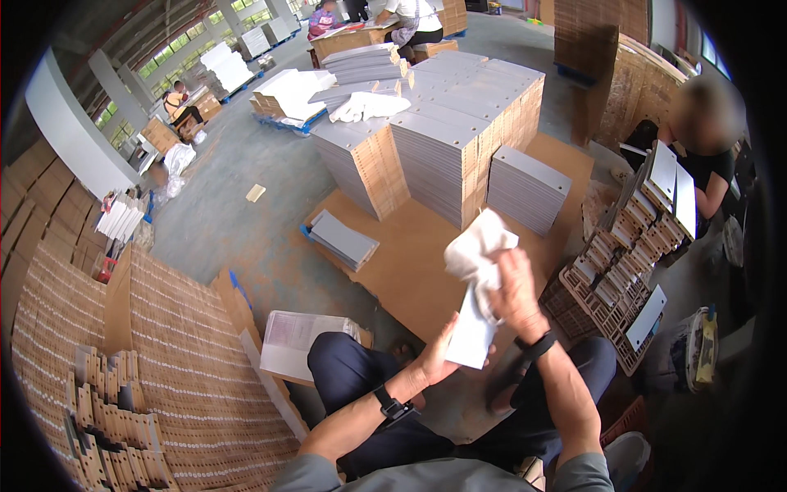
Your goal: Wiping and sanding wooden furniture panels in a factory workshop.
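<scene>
One white panel (pixel 470 334) is held before the lap (pixel 508 432), gripped across its width by the left hand (pixel 436 356); a white cloth (pixel 477 252) is clutched in the closed right hand (pixel 516 291), against the panel.

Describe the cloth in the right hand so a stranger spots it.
Find the big stack of grey boards. Below it in the picture, the right hand grips a crumpled white cloth over a pale board. Unlike the other cloth lying on the stack, it is held.

Opens onto a grey floor (pixel 225 225), lined at left with pale pillars (pixel 72 119) and daylit windows (pixel 164 59); includes a far wooden table (pixel 358 38).
</scene>
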`<action>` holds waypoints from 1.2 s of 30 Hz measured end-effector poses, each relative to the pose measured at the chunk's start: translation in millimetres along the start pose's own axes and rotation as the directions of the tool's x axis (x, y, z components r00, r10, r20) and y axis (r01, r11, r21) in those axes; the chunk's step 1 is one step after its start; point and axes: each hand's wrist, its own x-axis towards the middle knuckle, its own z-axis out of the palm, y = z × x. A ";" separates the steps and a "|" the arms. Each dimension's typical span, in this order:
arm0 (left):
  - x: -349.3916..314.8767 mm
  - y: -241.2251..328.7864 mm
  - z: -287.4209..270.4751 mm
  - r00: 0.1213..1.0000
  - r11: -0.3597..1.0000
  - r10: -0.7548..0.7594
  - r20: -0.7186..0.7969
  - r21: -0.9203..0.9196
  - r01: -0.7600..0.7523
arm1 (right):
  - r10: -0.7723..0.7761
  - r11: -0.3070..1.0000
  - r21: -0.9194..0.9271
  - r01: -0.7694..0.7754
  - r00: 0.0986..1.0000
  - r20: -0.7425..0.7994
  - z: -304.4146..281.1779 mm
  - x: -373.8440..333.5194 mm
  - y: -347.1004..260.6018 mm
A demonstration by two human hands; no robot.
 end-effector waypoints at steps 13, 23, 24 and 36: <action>-0.5 39.8 -36.4 0.946 0.951 0.300 -0.123 -0.039 -0.306 | -0.558 0.813 0.544 0.206 0.541 0.629 54.1 -101.0 -38.8; -4.6 68.9 -14.6 0.901 0.901 0.432 -0.030 -0.011 -0.433 | -0.050 0.971 0.227 -0.072 0.870 0.491 -34.9 -44.5 33.3; -3.3 68.1 -13.6 0.906 0.906 0.423 -0.026 -0.016 -0.423 | 0.000 0.979 0.187 -0.082 0.916 0.401 -50.1 -34.8 37.2; 0.6 56.7 -6.6 0.929 0.930 0.368 -0.048 0.025 -0.367 | 0.207 0.946 0.317 -0.072 0.884 -0.419 -61.6 -7.1 12.6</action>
